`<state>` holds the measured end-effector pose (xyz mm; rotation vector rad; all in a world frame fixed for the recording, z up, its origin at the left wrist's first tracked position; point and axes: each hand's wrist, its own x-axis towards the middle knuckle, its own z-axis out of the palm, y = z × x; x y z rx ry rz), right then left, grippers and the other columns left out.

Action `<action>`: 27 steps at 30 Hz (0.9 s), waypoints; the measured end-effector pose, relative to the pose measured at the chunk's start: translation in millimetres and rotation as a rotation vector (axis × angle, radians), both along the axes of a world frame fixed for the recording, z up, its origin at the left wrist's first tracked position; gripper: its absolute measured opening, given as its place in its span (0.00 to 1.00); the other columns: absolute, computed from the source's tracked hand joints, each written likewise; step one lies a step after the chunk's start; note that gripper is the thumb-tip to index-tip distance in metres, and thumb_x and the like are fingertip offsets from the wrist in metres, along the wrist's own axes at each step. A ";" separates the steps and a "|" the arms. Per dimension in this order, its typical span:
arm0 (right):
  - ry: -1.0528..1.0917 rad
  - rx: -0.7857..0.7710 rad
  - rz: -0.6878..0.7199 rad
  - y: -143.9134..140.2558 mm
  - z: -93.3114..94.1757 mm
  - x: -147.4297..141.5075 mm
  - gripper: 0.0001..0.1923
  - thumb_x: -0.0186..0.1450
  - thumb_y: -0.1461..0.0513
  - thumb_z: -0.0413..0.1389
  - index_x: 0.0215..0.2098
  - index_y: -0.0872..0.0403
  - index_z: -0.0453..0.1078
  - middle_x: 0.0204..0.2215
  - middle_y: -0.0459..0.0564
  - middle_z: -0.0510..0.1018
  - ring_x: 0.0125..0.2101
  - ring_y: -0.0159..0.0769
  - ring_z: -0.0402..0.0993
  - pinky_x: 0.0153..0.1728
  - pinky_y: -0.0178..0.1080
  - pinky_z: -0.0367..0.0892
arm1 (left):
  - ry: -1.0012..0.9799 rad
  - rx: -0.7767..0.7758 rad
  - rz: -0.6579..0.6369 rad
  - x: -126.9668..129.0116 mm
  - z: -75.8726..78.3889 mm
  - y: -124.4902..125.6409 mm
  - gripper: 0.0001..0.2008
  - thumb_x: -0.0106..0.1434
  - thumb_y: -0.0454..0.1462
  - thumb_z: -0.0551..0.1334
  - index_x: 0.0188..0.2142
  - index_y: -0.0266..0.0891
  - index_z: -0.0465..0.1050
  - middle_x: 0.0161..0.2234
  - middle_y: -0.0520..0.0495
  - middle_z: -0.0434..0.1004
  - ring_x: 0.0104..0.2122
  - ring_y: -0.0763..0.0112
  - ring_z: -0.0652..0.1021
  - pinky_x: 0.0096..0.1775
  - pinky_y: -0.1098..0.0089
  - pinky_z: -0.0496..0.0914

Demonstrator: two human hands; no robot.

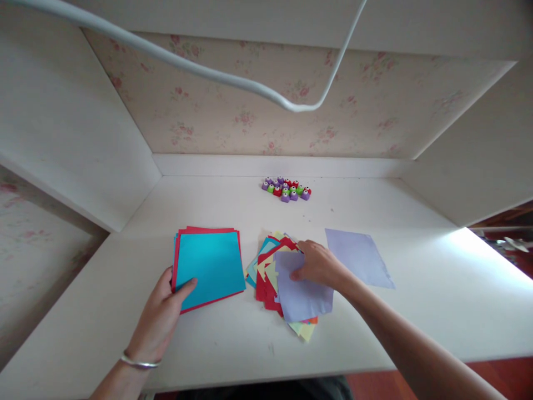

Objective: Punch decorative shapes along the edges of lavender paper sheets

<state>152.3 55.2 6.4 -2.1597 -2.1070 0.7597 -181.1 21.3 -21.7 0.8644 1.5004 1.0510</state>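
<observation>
My left hand (164, 303), with a silver bangle at the wrist, is closed on the left edge of a stack of coloured paper (214, 264). A blue square lies on top, and red edges show around it. At the middle of the desk, a loose pile of paper pieces (266, 289) in red, yellow, blue and green spreads unevenly. My right hand (316, 264) is closed on the upper part of a lavender paper sheet (306, 300) over this pile, thumb on its face. The other fingertips are partly hidden. Another lavender sheet (360, 255) lies flat, right of that hand.
Several small purple, red and green pieces with eye-like tops (287, 189) sit clustered toward the back of the white desk (416, 322). A white cable (233, 80) hangs across the upper view. White panels flank the desk on both sides, with floral wallpaper (245, 119) behind.
</observation>
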 end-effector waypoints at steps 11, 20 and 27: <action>0.234 -0.043 -0.053 -3.7 3.6 8.0 0.14 0.49 0.60 0.67 0.33 0.52 0.72 0.26 0.44 0.77 0.31 0.40 0.74 0.29 0.37 0.61 | 0.035 0.013 -0.006 -2.7 1.6 0.7 0.32 0.51 0.49 0.72 0.54 0.42 0.69 0.52 0.44 0.75 0.49 0.59 0.78 0.53 0.59 0.72; 0.742 0.111 -0.107 -29.2 -2.6 44.3 0.20 0.55 0.55 0.67 0.44 0.52 0.74 0.36 0.48 0.81 0.35 0.39 0.77 0.33 0.37 0.71 | 0.165 0.070 -0.075 -0.4 0.2 -0.6 0.32 0.56 0.52 0.68 0.55 0.41 0.66 0.54 0.42 0.73 0.50 0.57 0.76 0.52 0.59 0.72; 1.109 0.330 -0.326 -48.6 -19.8 78.1 0.21 0.49 0.54 0.72 0.41 0.49 0.79 0.31 0.50 0.81 0.31 0.42 0.79 0.34 0.44 0.76 | 0.224 0.237 -0.063 22.6 -2.3 7.2 0.35 0.60 0.49 0.66 0.63 0.45 0.58 0.59 0.44 0.68 0.56 0.59 0.73 0.56 0.61 0.69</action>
